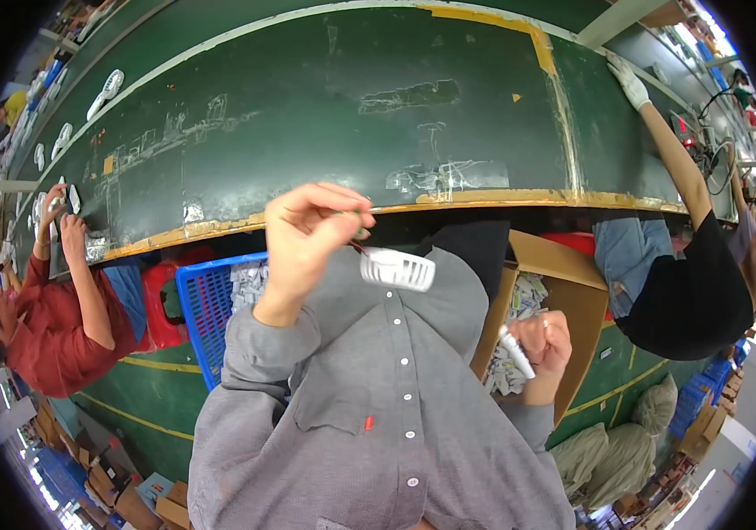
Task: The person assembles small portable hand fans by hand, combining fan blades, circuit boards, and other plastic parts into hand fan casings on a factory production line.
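My left hand (312, 231) is raised in front of my grey shirt, its fingers pinched on a thin red lead. A white slotted plastic part (398, 269) hangs from that lead just right of the hand. My right hand (548, 346) is lower and to the right, closed around a small white cylindrical piece (517, 352). It hovers at the edge of an open cardboard box (578, 300) that holds several white parts.
A wide green conveyor belt (351, 115) curves across the top, with white parts (106, 91) at its far left. A blue crate (204, 309) of white pieces stands at my left. One person in red (51, 336) works at left; another's gloved hand (630, 81) reaches onto the belt at right.
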A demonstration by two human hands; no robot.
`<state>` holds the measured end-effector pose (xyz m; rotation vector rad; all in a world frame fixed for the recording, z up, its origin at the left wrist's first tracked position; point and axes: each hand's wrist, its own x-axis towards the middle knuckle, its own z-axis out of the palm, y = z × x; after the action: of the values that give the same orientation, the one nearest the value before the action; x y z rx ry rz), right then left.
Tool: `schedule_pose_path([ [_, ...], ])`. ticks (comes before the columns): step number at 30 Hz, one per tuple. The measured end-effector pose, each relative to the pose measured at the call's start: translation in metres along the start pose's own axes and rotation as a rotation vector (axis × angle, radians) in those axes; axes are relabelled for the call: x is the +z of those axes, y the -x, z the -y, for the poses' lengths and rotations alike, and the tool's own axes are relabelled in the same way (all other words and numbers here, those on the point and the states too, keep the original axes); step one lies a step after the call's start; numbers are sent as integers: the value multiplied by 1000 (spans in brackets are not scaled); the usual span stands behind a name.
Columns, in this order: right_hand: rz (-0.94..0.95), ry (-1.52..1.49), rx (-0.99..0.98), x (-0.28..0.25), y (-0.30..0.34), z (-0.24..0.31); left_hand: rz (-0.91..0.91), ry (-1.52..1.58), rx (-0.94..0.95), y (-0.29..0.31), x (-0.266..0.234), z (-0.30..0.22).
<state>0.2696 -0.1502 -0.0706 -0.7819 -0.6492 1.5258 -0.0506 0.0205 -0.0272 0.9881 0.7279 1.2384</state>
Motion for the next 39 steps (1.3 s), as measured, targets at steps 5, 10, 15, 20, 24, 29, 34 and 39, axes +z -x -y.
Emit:
schedule_pose_path([
  [5, -815, 1031, 628, -206, 102, -59, 61, 188, 124, -16, -14, -2],
  [10, -812, 1553, 169, -156, 47, -91, 14, 172, 185, -18, -16, -10],
  [15, -28, 1458, -481, 71, -110, -78, -15, 172, 242, -21, -4, -19],
  [20, 407, 1790, -659, 98, -188, -129, 98, 125, 350, -20, 7, -33],
  [24, 510, 1876, -621, 89, -194, -124, 116, 117, 393, -21, 6, -40],
  [29, 576, 1849, -554, 43, -257, -62, 46, 125, 373, -20, 4, -47],
  [34, -331, 1971, -585, 7, -315, 4, 21, 187, 380, -23, 2, -50],
  [39, 554, 1027, -425, 108, -211, -38, 77, 483, 220, -31, 22, -37],
])
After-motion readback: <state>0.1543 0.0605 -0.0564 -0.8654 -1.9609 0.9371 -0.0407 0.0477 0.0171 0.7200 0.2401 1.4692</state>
